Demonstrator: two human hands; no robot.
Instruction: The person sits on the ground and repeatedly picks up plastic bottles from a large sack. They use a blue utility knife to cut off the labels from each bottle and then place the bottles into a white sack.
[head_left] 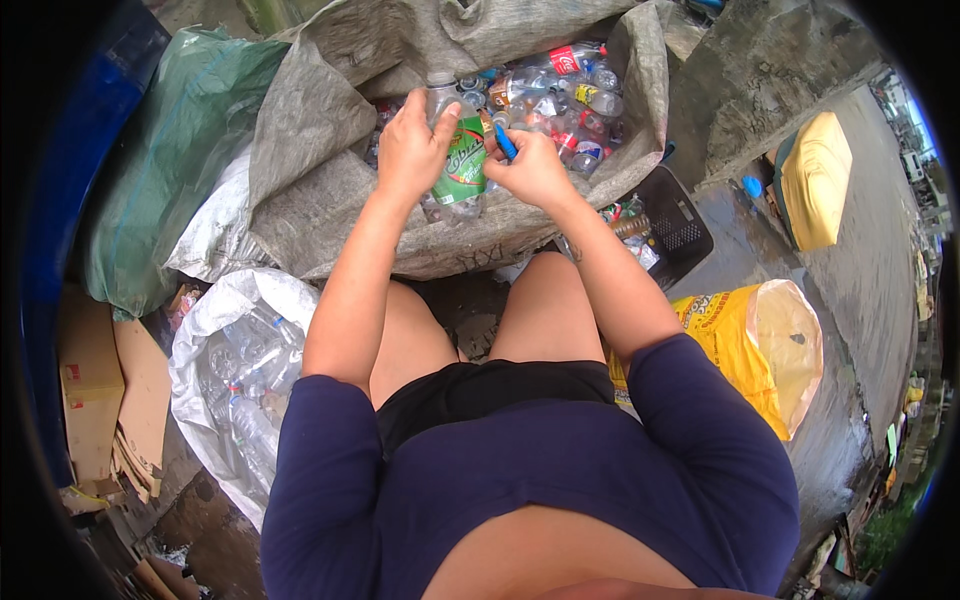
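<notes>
A clear plastic bottle (441, 95) with a green label (464, 165) stands nearly upright over the front of a big grey woven sack (300, 180). Around its upper part my left hand (410, 145) is closed, thumb across the front. My right hand (532, 168) is closed on a small tool with a blue handle (506, 142), held at the label's right edge. Fingers hide the tool's other end, so its kind does not show. Behind both hands, the sack is filled with many plastic bottles (598, 98), several with red or yellow labels.
A white sack (190, 370) of clear bottles stands at my left, below a green sack (165, 170). On the right are a black crate (688, 220) holding bottles, a yellow sack (740, 340) and a yellow bundle (815, 180). Flattened cardboard (90, 390) leans at the far left.
</notes>
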